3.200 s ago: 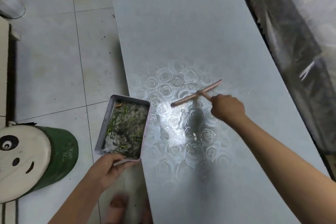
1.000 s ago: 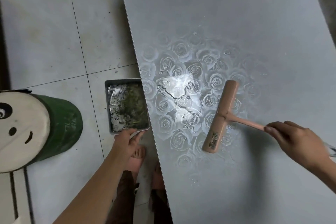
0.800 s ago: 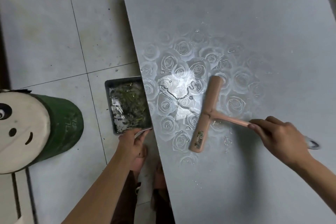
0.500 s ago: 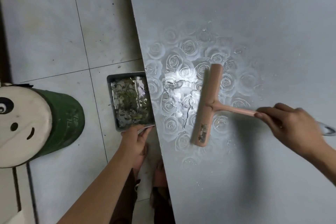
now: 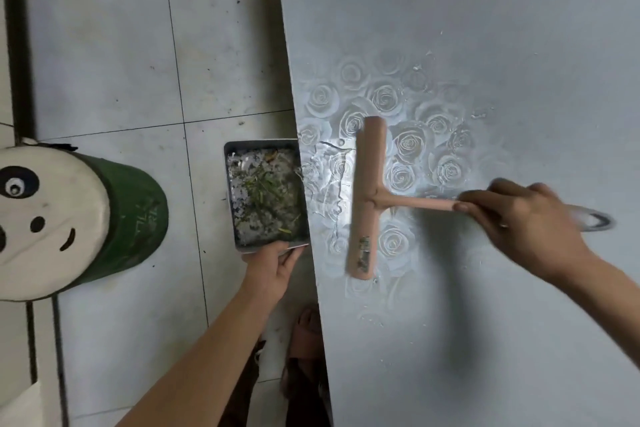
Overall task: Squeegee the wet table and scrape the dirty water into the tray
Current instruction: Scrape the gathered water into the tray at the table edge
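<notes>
Squeegee [image 5: 369, 191], a pink T-shaped one, lies blade-down on the wet bench [image 5: 485, 28], its long head out in front of the right hand [image 5: 523, 222], whose thumb and fingers are curled round the back part of the thin handle. On the far side of the head from that hand a film of dirty water [image 5: 323, 184] runs to the bench edge. The left hand [image 5: 273, 265] pinches the near rim of the metal tray [image 5: 260, 143] and holds it by that edge, straight across from the right hand and beyond the water. The tool looks light and rigid, probably plastic with a soft lip. Gripped so far back it could rock or skip, so even downward pressure matters. The tray, loaded with grey sludge and green scraps, is likely heavy for a pinch and slick when wet — a hold under its base would be safer
</notes>
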